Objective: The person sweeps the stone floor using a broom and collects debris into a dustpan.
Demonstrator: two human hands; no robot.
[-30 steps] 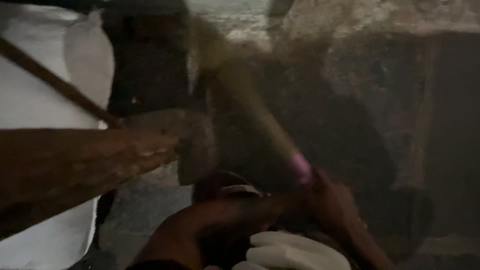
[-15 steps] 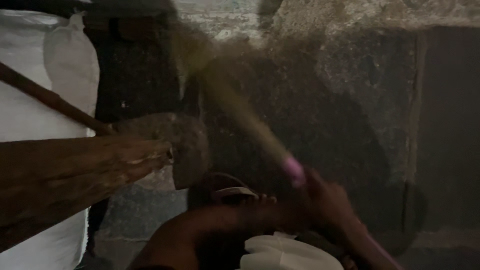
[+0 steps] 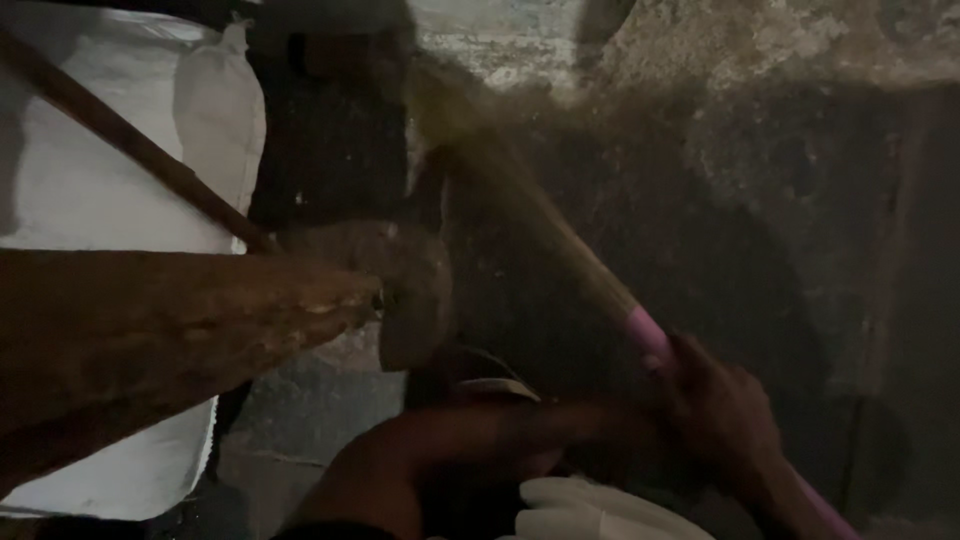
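Head view is showing a dim, dusty corner. A broom (image 3: 540,230) is being gripped by the right hand (image 3: 725,415), fingers wrapped tight around the pink handle (image 3: 645,338) near its lower end. The straw-coloured bristle part is running up and left from that hand, its tip blurred against the rough wall (image 3: 760,120) near the top centre.

The left hand (image 3: 330,305) is being held out from the left edge, forearm filling the lower left, fingers together and stretched toward a rusty shovel blade (image 3: 405,290). The fingertips are lying at the blade's edge; whether anything is being gripped cannot be told, the light is too poor. A thin wooden shaft (image 3: 140,145) is slanting from the top left corner down to the blade.

A white sack (image 3: 110,190) is standing behind the forearm, against the left side. A knee or leg (image 3: 440,450) is showing low in the middle, between the two arms. A pale, white lumpy thing (image 3: 590,505) is lying at the bottom edge just beside it; its kind cannot be told. Grey floor (image 3: 300,410) is showing below the blade.
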